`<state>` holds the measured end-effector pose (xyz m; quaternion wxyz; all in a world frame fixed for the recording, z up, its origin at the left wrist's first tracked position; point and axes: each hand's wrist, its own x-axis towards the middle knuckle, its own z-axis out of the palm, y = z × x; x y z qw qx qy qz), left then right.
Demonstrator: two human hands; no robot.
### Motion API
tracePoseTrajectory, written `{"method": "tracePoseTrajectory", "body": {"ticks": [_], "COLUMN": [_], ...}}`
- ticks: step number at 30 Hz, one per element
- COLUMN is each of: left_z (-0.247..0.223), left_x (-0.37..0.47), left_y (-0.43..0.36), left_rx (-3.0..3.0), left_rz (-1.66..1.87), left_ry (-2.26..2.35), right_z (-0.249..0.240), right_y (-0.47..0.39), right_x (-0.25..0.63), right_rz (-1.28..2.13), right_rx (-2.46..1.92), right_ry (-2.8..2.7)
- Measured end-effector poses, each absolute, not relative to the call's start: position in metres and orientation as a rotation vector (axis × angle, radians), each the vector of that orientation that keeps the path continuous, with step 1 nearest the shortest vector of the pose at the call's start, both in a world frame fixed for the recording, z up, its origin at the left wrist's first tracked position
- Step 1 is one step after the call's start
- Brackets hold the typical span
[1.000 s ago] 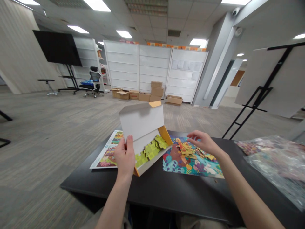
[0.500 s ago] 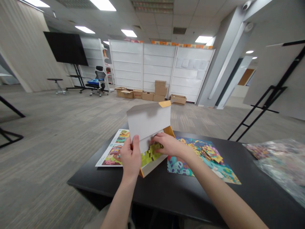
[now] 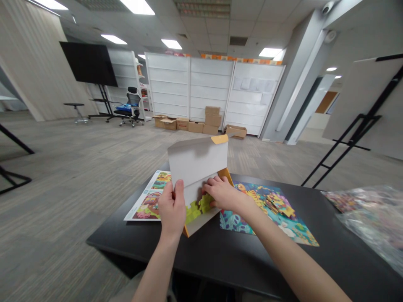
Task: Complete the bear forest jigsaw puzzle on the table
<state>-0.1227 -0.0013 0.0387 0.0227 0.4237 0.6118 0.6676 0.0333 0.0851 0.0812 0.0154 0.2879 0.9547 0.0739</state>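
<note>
My left hand [image 3: 172,207] grips the left side of a cardboard box [image 3: 198,161], thumb on the inside. The box is tilted, its white-lined lid raised and its edges orange. Inside the box lie yellow-green jigsaw puzzle pieces [image 3: 192,213]. My right hand [image 3: 220,192] reaches into the box from the right, fingers curled over some of the pieces; its fingertips are partly hidden. Right of the box, a colourful puzzle picture [image 3: 239,220] lies flat on the table, with a small pile of loose puzzle pieces [image 3: 278,205] on it.
A printed picture sheet [image 3: 146,205] lies left of the box on the black table [image 3: 126,241]. At the right edge rests a clear plastic bag [image 3: 371,222] with colourful contents. Beyond the table stand a black easel-like stand [image 3: 343,142] and cardboard boxes [image 3: 212,119] on the floor.
My right hand has shifted slightly within the box, and the green pieces under it have moved closer together. My left hand keeps its hold on the box.
</note>
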Motion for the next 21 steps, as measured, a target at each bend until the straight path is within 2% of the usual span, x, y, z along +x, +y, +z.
{"method": "tracePoseTrajectory", "body": {"ticks": [12,21], "left_z": [0.039,0.036], "left_x": [-0.122,-0.129], "left_y": [0.001,0.002], "left_rx": [1.289,1.218], "left_rz": [2.061,2.099], "left_ry": [1.882,1.833], "right_z": [0.085,0.085], "right_y": [0.084,0.098], "right_x": [0.036,0.038], "right_rz": [0.177,-0.327], "right_rx": [0.786,0.756], "right_ry": [2.967,3.316]}}
